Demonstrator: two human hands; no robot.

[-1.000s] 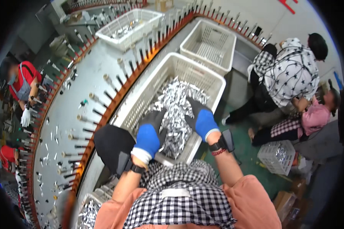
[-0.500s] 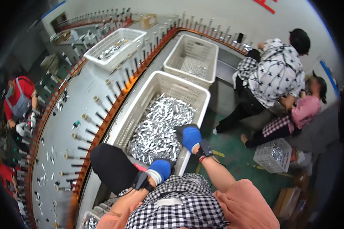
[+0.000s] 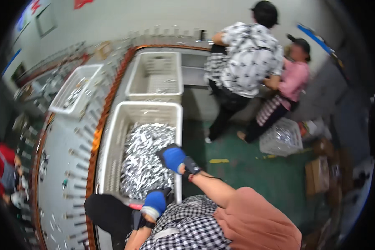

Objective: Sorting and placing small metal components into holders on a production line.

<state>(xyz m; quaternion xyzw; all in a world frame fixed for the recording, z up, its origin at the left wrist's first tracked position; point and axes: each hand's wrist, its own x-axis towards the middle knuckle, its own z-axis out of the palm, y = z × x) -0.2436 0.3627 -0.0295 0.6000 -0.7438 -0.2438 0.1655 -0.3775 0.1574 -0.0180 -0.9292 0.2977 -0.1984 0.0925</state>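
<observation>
Both my hands wear blue gloves with dark finger parts, and a dark device is strapped at each wrist. My right hand [image 3: 172, 158] is over the right rim of a white plastic crate [image 3: 108, 137], its fingers toward the heap of small shiny metal parts [image 3: 143, 156] inside. Lower down, my left hand [image 3: 156, 201] is at the crate's near edge, close to my lap. Blur and the dark glove tips keep me from seeing how the fingers are bent or whether they hold anything. A bit of red [image 3: 136, 206] shows beside the left glove.
Behind the crate stands a second white crate [image 3: 133, 79] with a few parts. An orange-edged conveyor [image 3: 96, 139] with upright pegs curves along the left, bearing a white tray [image 3: 62, 110]. Two people work at the right, near a parts basket [image 3: 271, 143] and cardboard boxes [image 3: 320, 173].
My view has swung to the right, so the crates and conveyor now sit further left in the picture. Both hands stay near the same crate; no grasp or release is visible.
</observation>
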